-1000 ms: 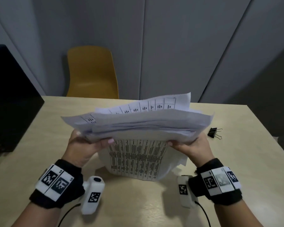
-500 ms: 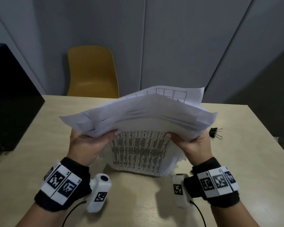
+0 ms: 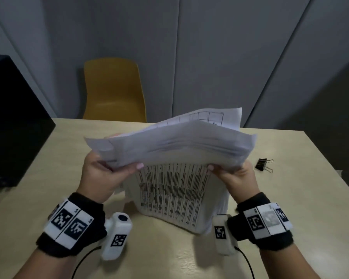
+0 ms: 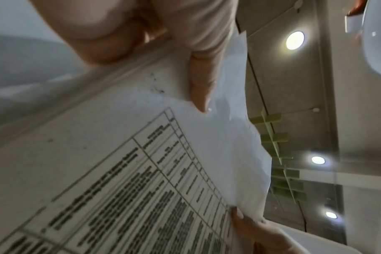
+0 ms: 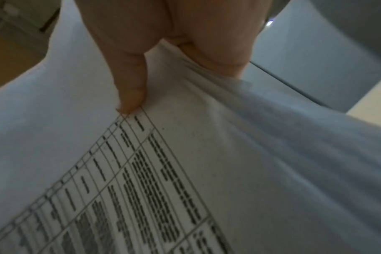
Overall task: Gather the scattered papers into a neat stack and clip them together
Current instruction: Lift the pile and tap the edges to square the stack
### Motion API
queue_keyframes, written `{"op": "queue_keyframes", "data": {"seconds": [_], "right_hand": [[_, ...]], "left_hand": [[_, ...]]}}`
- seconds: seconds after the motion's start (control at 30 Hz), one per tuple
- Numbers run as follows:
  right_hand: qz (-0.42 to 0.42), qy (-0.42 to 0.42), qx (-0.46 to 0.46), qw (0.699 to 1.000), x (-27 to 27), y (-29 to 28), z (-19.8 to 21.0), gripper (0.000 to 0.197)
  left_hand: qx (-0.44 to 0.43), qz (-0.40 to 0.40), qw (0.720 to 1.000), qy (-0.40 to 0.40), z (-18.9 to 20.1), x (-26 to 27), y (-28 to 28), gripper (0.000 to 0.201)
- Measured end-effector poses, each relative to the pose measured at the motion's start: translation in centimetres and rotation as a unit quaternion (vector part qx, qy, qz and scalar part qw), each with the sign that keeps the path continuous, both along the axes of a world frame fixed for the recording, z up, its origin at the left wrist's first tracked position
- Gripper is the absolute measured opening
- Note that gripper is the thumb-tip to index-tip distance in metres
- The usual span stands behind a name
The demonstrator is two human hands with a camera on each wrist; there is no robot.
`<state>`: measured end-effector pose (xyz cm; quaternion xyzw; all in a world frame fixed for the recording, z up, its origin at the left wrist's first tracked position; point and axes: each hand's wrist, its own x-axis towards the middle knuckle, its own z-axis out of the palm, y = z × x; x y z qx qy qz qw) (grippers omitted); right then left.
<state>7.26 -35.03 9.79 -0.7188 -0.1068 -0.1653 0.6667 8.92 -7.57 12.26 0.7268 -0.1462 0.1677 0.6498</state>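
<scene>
A thick, uneven stack of white printed papers [image 3: 175,150] stands on its lower edge on the beige table [image 3: 48,158], its top bent away from me. My left hand [image 3: 103,172] grips the stack's left side, thumb on the near sheet with the printed table [image 4: 120,180]. My right hand [image 3: 234,174] grips the right side the same way, its thumb pressed on that sheet [image 5: 163,171]. A black binder clip [image 3: 263,165] lies on the table just right of my right hand, untouched. The fingers behind the stack are hidden.
A yellow chair [image 3: 113,91] stands behind the table's far edge. A black box [image 3: 12,121] sits on the table's left side. Grey wall panels [image 3: 210,57] rise behind. The table's right edge runs close past the clip.
The stack's top edge has lifted and shifted to the right, and the sheets sit closer together. Both hands have slid slightly upward and inward along the sides.
</scene>
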Motion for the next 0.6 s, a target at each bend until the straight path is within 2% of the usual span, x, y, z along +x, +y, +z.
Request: {"op": "queue_keyframes", "data": {"seconds": [0.07,0.17,0.27,0.33,0.37,0.43,0.5,0.6], "right_hand": [[0.002,0.007,0.036,0.999,0.1,-0.5,-0.1,0.053],[0.004,0.014,0.055,0.998,-0.1,-0.9,-0.2,0.053],[0.005,0.014,0.040,0.999,-0.3,-0.5,-0.2,0.057],[-0.001,0.001,0.037,0.999,-0.3,-0.2,0.1,0.059],[-0.009,-0.016,0.037,0.999,-0.4,-0.1,0.4,0.057],[-0.017,-0.043,0.038,0.998,-0.4,0.0,1.1,0.052],[-0.010,-0.048,0.040,0.998,-0.5,-0.1,1.5,0.051],[0.008,-0.020,0.020,1.000,-0.5,0.2,1.1,0.048]], "left_hand": [[-0.011,-0.067,0.998,0.019,-0.4,0.3,0.9,0.062],[-0.012,-0.109,0.988,0.112,-2.1,0.3,1.5,0.060],[-0.025,-0.063,0.984,0.163,-3.3,0.1,0.6,0.064],[-0.045,-0.035,0.986,0.156,-3.0,0.2,-0.2,0.031],[-0.049,-0.021,0.988,0.142,-2.3,0.2,-0.6,0.025],[-0.029,-0.001,0.993,0.113,-1.7,0.4,-0.9,0.036],[-0.015,0.012,0.995,0.095,-1.5,0.4,-1.0,0.033],[-0.025,0.007,0.992,0.122,-2.0,-0.1,-1.3,0.039]]}}
